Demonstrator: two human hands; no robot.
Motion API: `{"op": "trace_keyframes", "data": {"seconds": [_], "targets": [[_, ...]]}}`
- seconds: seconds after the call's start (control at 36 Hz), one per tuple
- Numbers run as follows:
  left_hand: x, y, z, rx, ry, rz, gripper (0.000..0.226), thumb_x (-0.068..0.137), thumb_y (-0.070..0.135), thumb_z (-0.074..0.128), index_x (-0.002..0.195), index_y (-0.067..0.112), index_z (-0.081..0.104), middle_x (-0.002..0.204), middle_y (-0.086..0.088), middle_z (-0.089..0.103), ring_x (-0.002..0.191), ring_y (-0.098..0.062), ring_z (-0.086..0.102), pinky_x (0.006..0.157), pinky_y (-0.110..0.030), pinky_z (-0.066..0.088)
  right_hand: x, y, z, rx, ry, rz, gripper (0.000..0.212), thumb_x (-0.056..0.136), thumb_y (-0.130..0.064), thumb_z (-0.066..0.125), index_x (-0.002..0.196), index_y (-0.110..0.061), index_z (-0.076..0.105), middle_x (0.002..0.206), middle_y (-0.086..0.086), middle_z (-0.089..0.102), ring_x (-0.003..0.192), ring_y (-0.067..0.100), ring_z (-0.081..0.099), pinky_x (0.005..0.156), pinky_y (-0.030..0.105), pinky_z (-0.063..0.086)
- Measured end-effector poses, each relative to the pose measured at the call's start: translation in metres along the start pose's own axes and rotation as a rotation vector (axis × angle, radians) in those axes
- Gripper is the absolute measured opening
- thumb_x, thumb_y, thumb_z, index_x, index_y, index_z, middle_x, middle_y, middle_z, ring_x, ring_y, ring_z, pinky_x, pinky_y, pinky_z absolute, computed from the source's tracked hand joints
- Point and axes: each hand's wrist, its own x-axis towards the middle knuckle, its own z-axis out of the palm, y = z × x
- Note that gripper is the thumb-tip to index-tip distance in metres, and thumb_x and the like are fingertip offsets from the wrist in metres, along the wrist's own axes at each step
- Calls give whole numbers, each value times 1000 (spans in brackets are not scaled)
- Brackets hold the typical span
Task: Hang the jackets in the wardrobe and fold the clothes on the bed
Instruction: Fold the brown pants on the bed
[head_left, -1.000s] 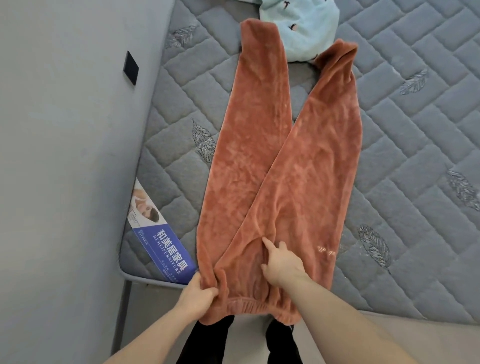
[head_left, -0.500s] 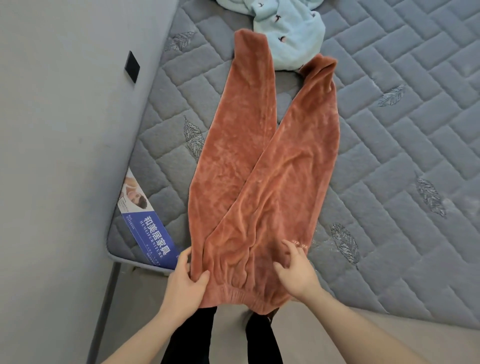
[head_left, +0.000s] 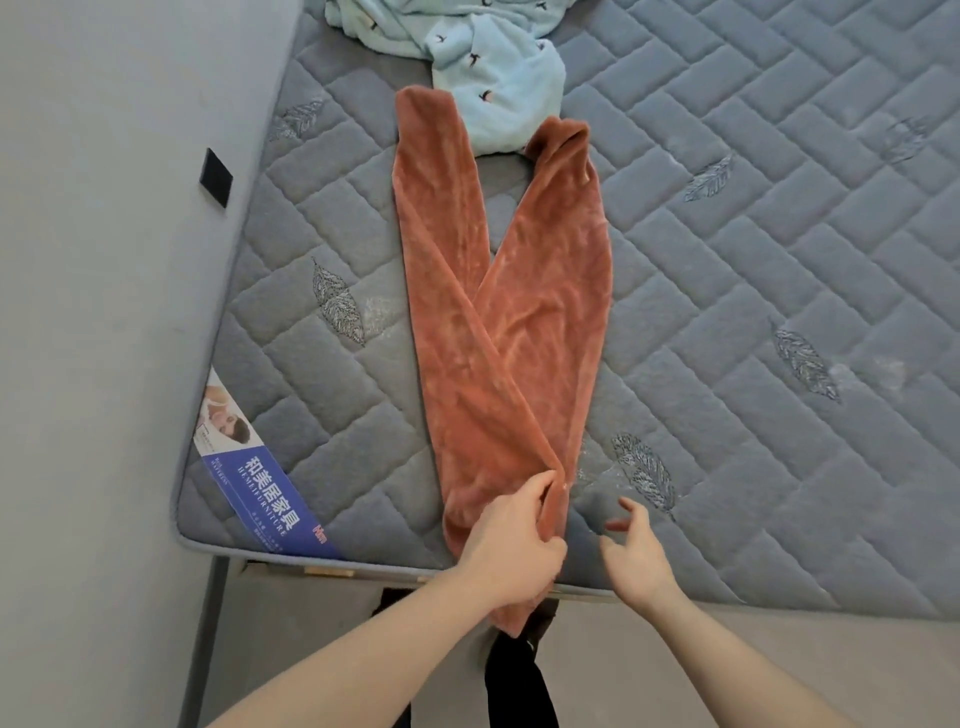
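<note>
Item: trousers (head_left: 506, 332), rust-orange, plush fleece. Judged soft, limp and light; the pile looks thick enough to cling to itself rather than slide. No stiffness is apparent, so the cloth should droop wherever it is unsupported. Best taken at the gathered waistband or along a folded edge, where several layers can be pinched together; the cuffs at the far end offer a second hold for doubling the length over.

Appearance: folded lengthwise at the waist end, one half laid over the other. The two legs part toward the far end in a narrow V, cuffs apart. The surface shows a slight sheen and brushed streaks. The waist end hangs just over the near edge of the bed.

Location: lying lengthwise on the grey quilted mattress (head_left: 779, 291), near its left side, beside the wall (head_left: 104, 260). The right cuff touches a pale blue garment (head_left: 498, 78) heaped at the far end.

Left hand (head_left: 511, 545): fingers and thumb curled round the bunched waist edge, pinching the layers together.

Right hand (head_left: 636, 553): holds nothing, fingers spread and loosely bent, just beside the trousers and above the mattress.

Also present: a blue printed label (head_left: 270, 504) at the mattress corner.
</note>
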Motion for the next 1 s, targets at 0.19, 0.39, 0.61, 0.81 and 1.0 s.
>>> {"op": "trace_keyframes", "data": {"seconds": [0.19,0.39,0.61,0.81,1.0], "targets": [[29,-31,55,453,-341,-172,88,91,29,56,162,25,4,136,-11,60,121,-37,59,96,-41,49,17,14,-7,91,6,76,59,95,-5,48,150,-18,31,120,-1,61,107,30,67,102,46,49],[42,-55,29,335,-653,-256,67,77,39,64,142,28,51,111,0,74,100,-24,72,92,-39,59,32,4,1,126,-30,52,48,95,-15,58,141,-20,43,115,-1,64,106,30,67,102,44,49],[98,-64,-77,158,47,-54,18,82,23,68,97,34,70,100,15,65,84,1,63,90,-32,54,64,-78,22,199,12,-165,40,91,-18,69,128,-19,57,122,2,65,104,17,66,97,37,52],[181,-83,-175,405,312,-169,59,86,35,71,140,20,50,152,-4,29,132,-31,46,111,-43,40,101,-155,30,153,86,-251,57,89,-39,72,140,-23,52,138,0,56,127,18,55,109,33,42],[238,-85,-206,536,218,-318,97,84,50,73,160,23,19,168,-6,-3,149,-40,23,119,-46,30,136,-196,41,143,19,-182,72,85,-46,75,147,-25,46,127,-4,66,118,17,63,102,30,46]]}}
